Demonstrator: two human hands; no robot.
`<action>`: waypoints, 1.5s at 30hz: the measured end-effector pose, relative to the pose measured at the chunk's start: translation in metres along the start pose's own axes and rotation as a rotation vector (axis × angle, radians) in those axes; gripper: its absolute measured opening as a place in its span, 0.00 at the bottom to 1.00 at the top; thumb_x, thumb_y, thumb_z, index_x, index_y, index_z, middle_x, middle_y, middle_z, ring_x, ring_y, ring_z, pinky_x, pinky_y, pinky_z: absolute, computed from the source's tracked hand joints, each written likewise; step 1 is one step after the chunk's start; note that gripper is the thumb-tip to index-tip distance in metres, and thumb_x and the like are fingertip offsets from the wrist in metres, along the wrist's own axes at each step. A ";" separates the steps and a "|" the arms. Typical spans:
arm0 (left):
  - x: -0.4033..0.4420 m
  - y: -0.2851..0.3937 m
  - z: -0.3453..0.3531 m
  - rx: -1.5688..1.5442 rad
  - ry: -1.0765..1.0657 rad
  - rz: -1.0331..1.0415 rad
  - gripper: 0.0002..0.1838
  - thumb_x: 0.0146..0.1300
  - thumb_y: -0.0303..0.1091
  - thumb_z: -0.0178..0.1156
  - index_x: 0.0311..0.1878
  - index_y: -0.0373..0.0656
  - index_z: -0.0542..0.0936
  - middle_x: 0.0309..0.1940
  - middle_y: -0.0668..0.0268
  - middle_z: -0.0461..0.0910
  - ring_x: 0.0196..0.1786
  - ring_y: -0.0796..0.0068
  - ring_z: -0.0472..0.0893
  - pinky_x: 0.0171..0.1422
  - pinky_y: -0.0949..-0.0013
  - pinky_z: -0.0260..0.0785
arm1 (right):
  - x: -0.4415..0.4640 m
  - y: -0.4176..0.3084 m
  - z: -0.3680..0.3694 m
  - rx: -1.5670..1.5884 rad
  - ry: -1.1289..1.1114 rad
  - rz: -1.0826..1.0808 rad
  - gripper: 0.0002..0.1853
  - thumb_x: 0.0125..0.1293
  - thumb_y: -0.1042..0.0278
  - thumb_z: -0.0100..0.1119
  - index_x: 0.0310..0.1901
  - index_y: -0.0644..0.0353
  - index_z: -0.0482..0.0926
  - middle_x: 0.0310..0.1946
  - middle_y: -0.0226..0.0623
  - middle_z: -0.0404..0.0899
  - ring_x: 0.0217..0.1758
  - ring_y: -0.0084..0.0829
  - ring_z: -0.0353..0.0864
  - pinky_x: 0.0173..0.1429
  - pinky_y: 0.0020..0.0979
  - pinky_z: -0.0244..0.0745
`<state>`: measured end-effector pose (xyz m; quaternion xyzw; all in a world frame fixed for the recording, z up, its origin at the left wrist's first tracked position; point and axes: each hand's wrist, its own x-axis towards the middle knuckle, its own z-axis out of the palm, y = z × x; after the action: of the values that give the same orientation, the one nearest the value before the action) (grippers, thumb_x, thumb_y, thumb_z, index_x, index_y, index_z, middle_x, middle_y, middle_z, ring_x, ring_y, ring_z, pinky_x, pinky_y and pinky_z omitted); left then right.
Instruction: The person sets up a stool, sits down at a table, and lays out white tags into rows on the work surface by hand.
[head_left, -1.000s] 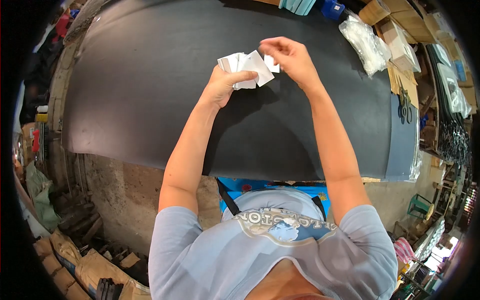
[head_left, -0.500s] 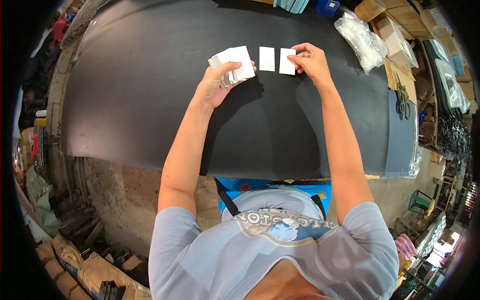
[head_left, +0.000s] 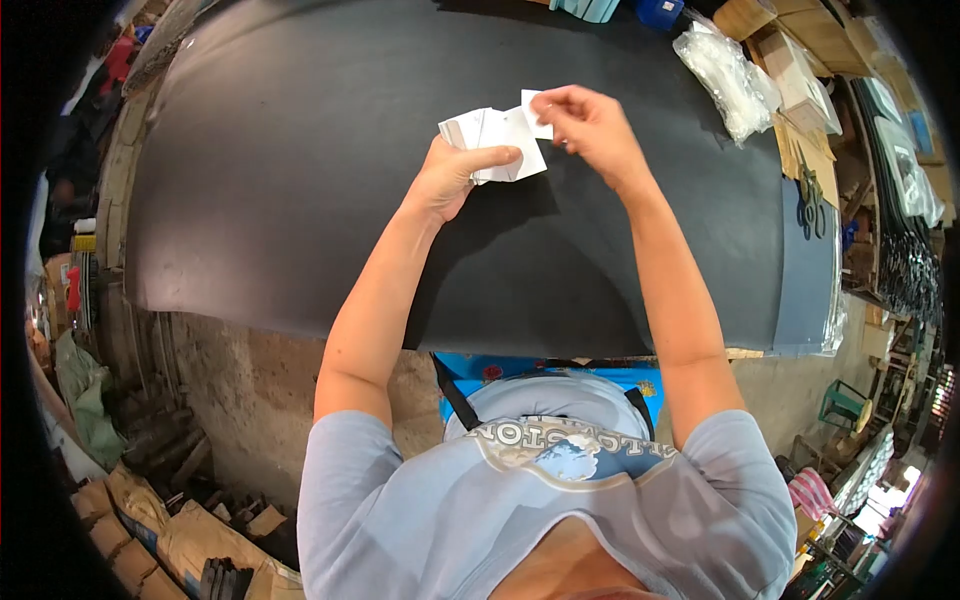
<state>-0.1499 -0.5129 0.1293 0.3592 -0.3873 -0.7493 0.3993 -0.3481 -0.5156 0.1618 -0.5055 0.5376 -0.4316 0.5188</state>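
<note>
My left hand (head_left: 452, 180) grips a slightly fanned bunch of white cards (head_left: 518, 150), with the thumb lying across the top one. Each card looks like a small tag, and a tiny dark mark shows near the edge of the top one. Beyond the bunch is a single white card (head_left: 530, 104), its lower left partly covered by the bunch. The curled fingers of my right hand (head_left: 592, 135) are at this card's right side, slightly blurred, and hide part of it. Both hands are over the black sheet (head_left: 300, 180) on the table.
Scissors (head_left: 810, 205) lie at the table's right side, near brown cardboard (head_left: 800, 150). A clear plastic bag (head_left: 728, 85) and a white box (head_left: 795, 85) stand at the back right. Blue containers (head_left: 660, 12) are at the far edge.
My left hand has moved right with its bunch, closer to the single card. My right hand has shifted left from the right-hand card, which no longer shows separately.
</note>
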 end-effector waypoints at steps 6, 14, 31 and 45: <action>-0.001 0.000 0.006 0.081 -0.053 -0.003 0.21 0.54 0.27 0.71 0.51 0.38 0.77 0.43 0.64 0.82 0.47 0.74 0.82 0.53 0.69 0.74 | 0.000 0.011 -0.014 -0.092 -0.013 -0.118 0.07 0.58 0.72 0.68 0.36 0.66 0.84 0.28 0.32 0.83 0.31 0.18 0.79 0.37 0.21 0.73; -0.002 0.006 0.004 -0.175 0.014 -0.065 0.25 0.58 0.30 0.67 0.58 0.34 0.72 0.49 0.53 0.82 0.52 0.65 0.82 0.60 0.64 0.74 | 0.002 0.035 -0.095 -0.089 0.284 0.028 0.16 0.57 0.76 0.68 0.48 0.66 0.80 0.27 0.32 0.82 0.26 0.17 0.77 0.30 0.21 0.72; -0.002 -0.010 0.011 -0.096 0.001 -0.008 0.27 0.52 0.26 0.71 0.56 0.38 0.73 0.48 0.62 0.79 0.51 0.70 0.80 0.57 0.64 0.74 | 0.008 0.043 -0.079 -0.709 0.432 -0.051 0.19 0.51 0.72 0.68 0.47 0.63 0.82 0.26 0.32 0.81 0.28 0.19 0.80 0.34 0.24 0.73; 0.013 -0.022 0.071 -0.166 0.055 -0.029 0.23 0.58 0.31 0.67 0.55 0.35 0.74 0.45 0.58 0.82 0.48 0.68 0.83 0.56 0.65 0.76 | -0.017 0.035 -0.120 -0.088 0.265 -0.092 0.15 0.55 0.75 0.69 0.46 0.64 0.81 0.28 0.34 0.84 0.29 0.19 0.79 0.34 0.22 0.70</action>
<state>-0.2226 -0.4952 0.1390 0.3508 -0.3077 -0.7744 0.4272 -0.4719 -0.5017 0.1396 -0.4904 0.5959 -0.4940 0.4004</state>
